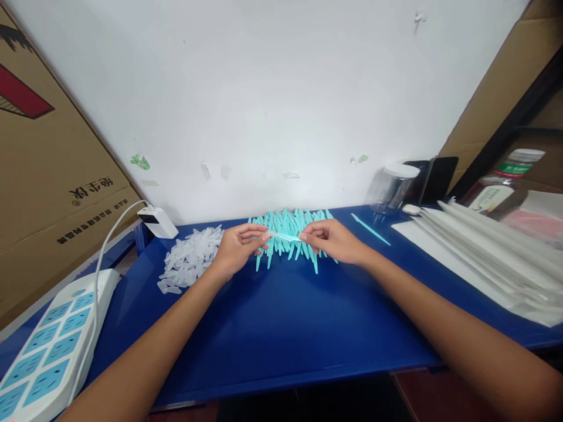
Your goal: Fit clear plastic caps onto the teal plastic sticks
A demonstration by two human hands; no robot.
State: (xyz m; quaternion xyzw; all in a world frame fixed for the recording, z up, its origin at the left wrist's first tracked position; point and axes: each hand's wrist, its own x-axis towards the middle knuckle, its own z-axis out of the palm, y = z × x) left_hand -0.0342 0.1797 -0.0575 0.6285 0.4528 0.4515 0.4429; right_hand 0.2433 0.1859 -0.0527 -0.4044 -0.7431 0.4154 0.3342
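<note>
My left hand pinches a small translucent piece and my right hand a thin teal stick, the two in line above a heap of teal sticks on the blue table. Translucent pieces lie piled beside my left hand; one loose stick lies right, near a lidded jar.

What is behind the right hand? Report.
Behind the right hand, part of a heap of teal sticks shows above and below it, on the blue table. Whatever lies directly behind the hand is covered and cannot be seen.
</note>
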